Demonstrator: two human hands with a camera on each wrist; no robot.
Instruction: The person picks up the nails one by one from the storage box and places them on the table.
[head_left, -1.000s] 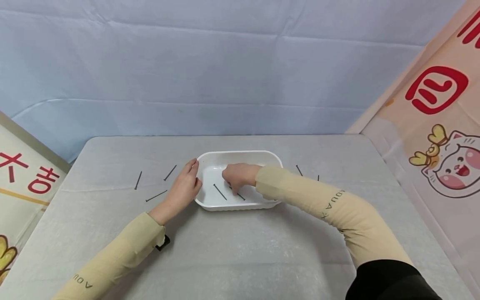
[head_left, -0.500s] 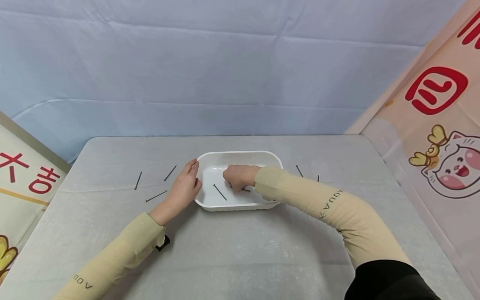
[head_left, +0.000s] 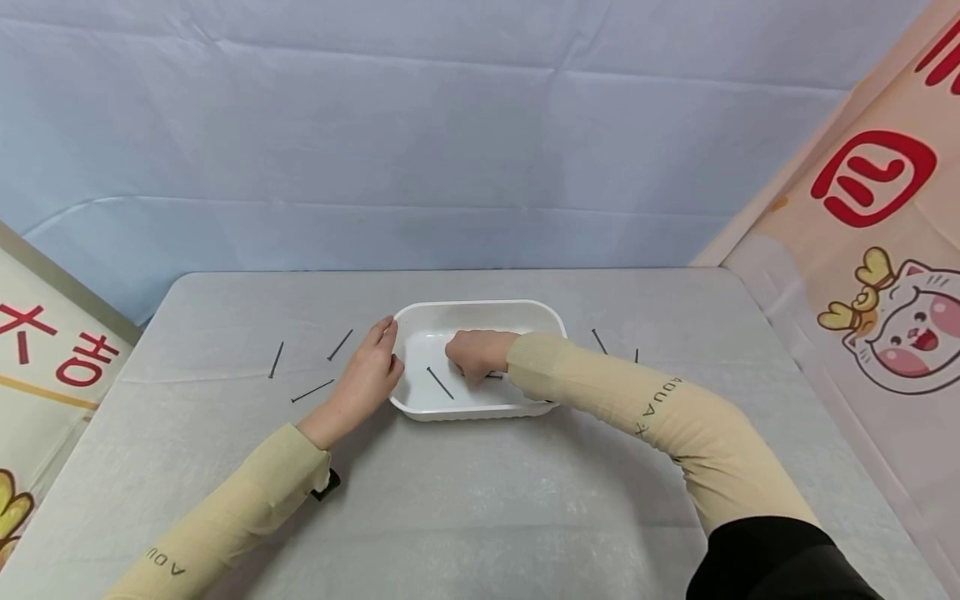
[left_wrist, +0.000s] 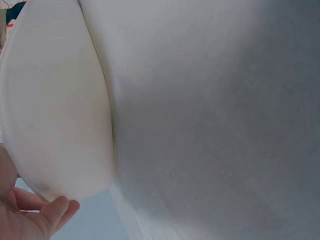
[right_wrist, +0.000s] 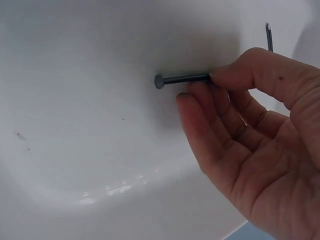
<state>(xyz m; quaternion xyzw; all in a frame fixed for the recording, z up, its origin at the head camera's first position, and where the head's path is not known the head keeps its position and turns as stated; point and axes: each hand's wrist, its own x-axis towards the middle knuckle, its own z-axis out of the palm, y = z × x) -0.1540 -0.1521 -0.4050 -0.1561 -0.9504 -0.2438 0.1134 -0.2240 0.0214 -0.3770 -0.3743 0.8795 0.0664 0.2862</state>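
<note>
A white plastic tray (head_left: 420, 398) sits on the cloth-covered table. My left hand (head_left: 363, 379) grips its left end; in the left wrist view the fingers (left_wrist: 55, 212) lie against the tray's outer wall (left_wrist: 60, 110). Inside the tray, my right hand (head_left: 478, 354) pinches a dark nail (right_wrist: 185, 79) between thumb and fingers. In the right wrist view the flat head points away from the hand, and the other end is hidden by the fingertips. Left of that hand, a second nail (head_left: 440, 383) lies slanted on the tray floor.
To the left of the tray lie a few loose nails (head_left: 277, 360) on the grey tablecloth (head_left: 480, 500). More nails (head_left: 598, 341) lie to the right, partly behind the right sleeve (head_left: 622, 383). Cloth hangs behind the table, and printed banners (head_left: 885, 333) flank it.
The nail at my right hand has turned from a steep slant to nearly level, and the fingers have drawn in around it. My left hand and the tray stay where they were.
</note>
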